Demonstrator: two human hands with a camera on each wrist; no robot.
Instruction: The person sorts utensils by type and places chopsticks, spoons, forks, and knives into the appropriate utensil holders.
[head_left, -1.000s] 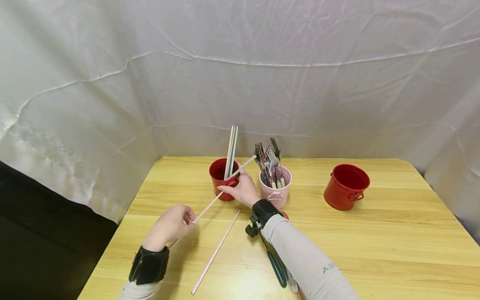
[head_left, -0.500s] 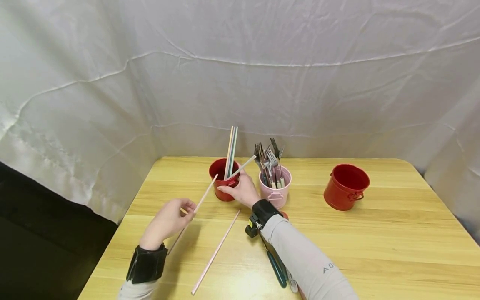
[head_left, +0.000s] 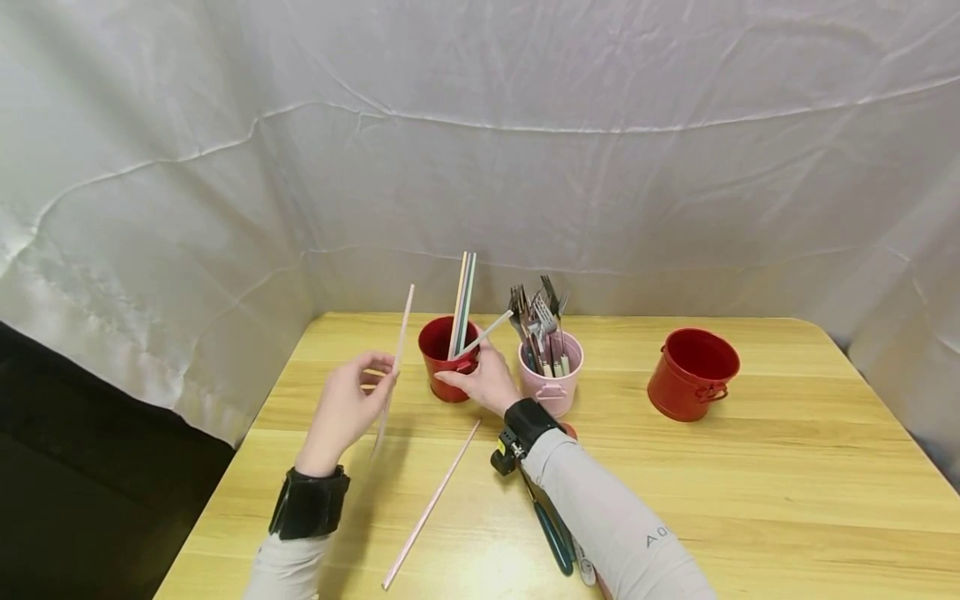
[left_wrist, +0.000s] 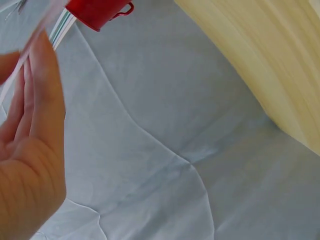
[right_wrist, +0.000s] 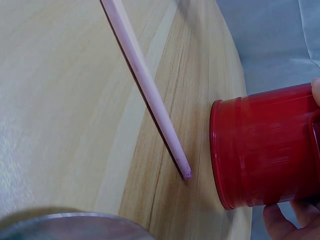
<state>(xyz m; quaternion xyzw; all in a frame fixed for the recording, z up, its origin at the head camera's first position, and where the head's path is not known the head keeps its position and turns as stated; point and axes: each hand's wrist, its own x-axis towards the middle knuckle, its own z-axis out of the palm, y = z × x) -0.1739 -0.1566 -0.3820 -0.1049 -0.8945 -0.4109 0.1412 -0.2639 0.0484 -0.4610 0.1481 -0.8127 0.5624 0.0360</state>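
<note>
My left hand (head_left: 348, 408) pinches a pale pink chopstick (head_left: 404, 325) between thumb and fingers, raised nearly upright left of a small red bucket (head_left: 437, 367). In the left wrist view, the chopstick runs blurred past my fingers (left_wrist: 47, 90). My right hand (head_left: 489, 382) grips the bucket's right side by the handle; the right wrist view has fingertips (right_wrist: 277, 222) against its wall. Several chopsticks (head_left: 461, 300) stand inside the bucket, and a whitish one (head_left: 497, 324) leans out to the right. A second pink chopstick (head_left: 432, 504) lies on the table in front.
Close right of the gripped bucket stands a pink bucket (head_left: 550, 392) full of forks (head_left: 546, 312). Farther right is another red bucket (head_left: 678, 387). Utensils with a dark green handle (head_left: 553, 533) lie partly under my right forearm. Grey cloth (head_left: 600, 192) hangs behind the table.
My left hand has lifted slightly and turned the chopstick from a low slant, its tip near the bucket, to nearly upright. My right hand stays on the bucket.
</note>
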